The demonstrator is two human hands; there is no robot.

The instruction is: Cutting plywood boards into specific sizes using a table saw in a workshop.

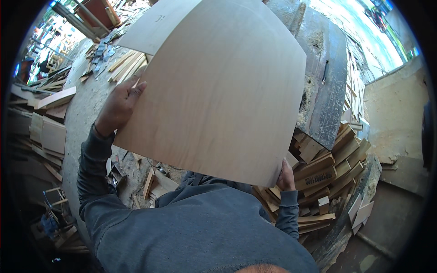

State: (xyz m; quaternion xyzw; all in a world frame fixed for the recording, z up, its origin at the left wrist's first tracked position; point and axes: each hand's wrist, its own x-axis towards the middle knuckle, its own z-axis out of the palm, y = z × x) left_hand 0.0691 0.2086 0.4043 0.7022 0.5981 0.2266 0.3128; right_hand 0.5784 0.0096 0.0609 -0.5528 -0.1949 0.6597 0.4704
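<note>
A large, thin plywood sheet [214,95] with pale brown grain spans the middle of the view in front of me. My left hand [119,101] is closed on its left edge, thumb on the upper face and fingers hidden underneath. At the near right corner my right hand [286,175] grips the sheet, most of its fingers behind the edge. The sheet's far end reaches the top of the view. Partly covered by it, a second pale board [157,25] shows at the upper left.
A worn dark saw table [330,82] with a slot and sawdust stands to the right. Stacked timber offcuts [321,177] lie below it, close to my right arm. Wood strips [127,64] and scraps cover the floor at left. More boards [52,132] are piled farther left.
</note>
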